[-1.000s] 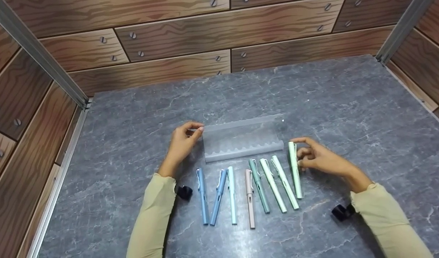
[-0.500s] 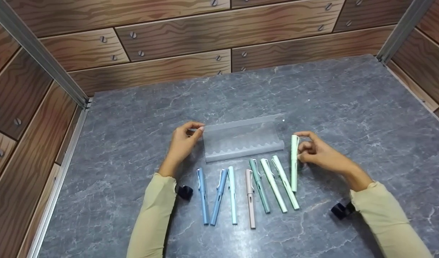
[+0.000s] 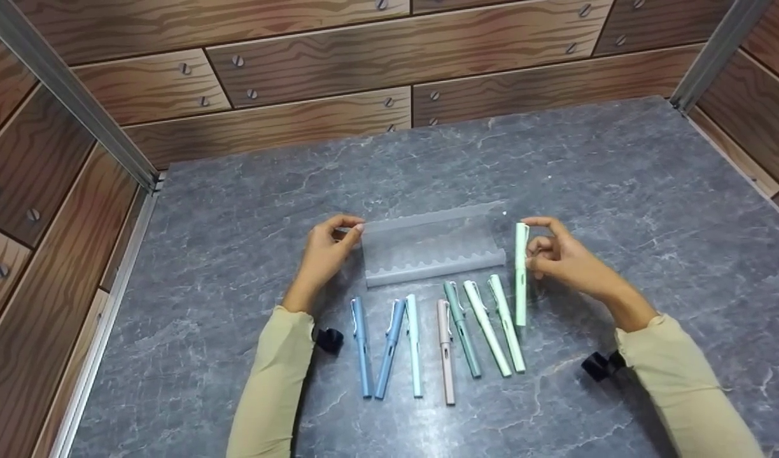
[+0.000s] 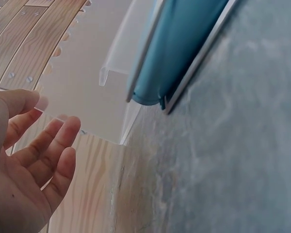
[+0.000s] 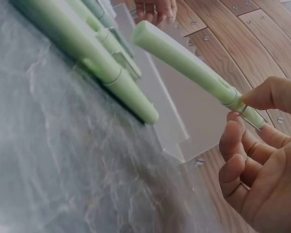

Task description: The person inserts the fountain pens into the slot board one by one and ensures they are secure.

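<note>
A clear plastic pen tray (image 3: 428, 245) with notched edges lies mid-table. My left hand (image 3: 327, 257) pinches its far left corner between thumb and fingers, as the left wrist view also shows. Just right of the tray, my right hand (image 3: 564, 264) pinches a light green pen (image 3: 521, 286) by its capped end, the clip facing the hand. In the right wrist view this pen (image 5: 184, 65) slants in front of the tray. Two more light green pens (image 3: 487, 327) and a dark green pen (image 3: 463, 334) lie nearby.
Left of these, a pinkish-brown pen (image 3: 446, 356), a pale blue pen (image 3: 414, 350) and two blue pens (image 3: 362, 350) lie in a loose row before the tray. Wood-patterned walls (image 3: 319, 70) edge the grey marbled table (image 3: 237, 210) at the back and sides.
My right hand has moved the light green pen away from me, up beside the tray's right end. The nearest light green pen on the table has turned straighter. My left hand stays put.
</note>
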`<state>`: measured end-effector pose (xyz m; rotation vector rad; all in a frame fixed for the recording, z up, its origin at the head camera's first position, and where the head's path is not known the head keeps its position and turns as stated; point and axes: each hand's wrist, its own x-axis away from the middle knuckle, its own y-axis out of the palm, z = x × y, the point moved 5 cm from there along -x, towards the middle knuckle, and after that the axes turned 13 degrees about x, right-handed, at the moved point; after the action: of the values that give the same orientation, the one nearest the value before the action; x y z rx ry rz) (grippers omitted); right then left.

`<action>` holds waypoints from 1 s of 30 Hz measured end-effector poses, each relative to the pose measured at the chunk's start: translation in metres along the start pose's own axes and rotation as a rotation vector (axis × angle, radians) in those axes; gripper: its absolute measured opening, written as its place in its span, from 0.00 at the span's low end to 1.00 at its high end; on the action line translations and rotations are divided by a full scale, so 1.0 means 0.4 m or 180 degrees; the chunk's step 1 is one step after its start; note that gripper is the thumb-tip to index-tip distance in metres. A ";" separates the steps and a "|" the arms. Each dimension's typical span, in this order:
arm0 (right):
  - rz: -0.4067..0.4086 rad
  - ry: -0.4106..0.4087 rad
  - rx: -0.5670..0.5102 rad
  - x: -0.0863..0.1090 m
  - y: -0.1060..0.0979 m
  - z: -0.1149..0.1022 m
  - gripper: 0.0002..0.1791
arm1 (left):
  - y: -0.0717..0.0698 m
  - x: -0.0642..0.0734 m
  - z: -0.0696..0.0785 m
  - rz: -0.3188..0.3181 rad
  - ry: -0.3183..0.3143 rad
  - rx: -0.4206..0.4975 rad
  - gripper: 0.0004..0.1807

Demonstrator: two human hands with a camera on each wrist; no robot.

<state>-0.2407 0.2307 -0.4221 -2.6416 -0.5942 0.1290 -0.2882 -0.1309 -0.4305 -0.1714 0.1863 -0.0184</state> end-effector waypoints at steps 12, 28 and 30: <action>0.0043 -0.0059 0.0325 -0.018 -0.003 -0.035 0.34 | 0.002 -0.001 -0.002 -0.0009 -0.0005 -0.0053 0.09; 0.0379 -0.0175 0.0751 -0.059 -0.011 -0.084 0.36 | 0.001 -0.001 -0.005 -0.0014 -0.0009 0.0018 0.10; 0.0399 -0.0213 0.0789 -0.062 -0.010 -0.089 0.35 | 0.001 -0.001 -0.003 -0.0014 0.0012 0.0018 0.10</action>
<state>-0.2585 0.2095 -0.3882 -2.4393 -0.4048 0.3092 -0.2889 -0.1305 -0.4318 -0.1661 0.1897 -0.0236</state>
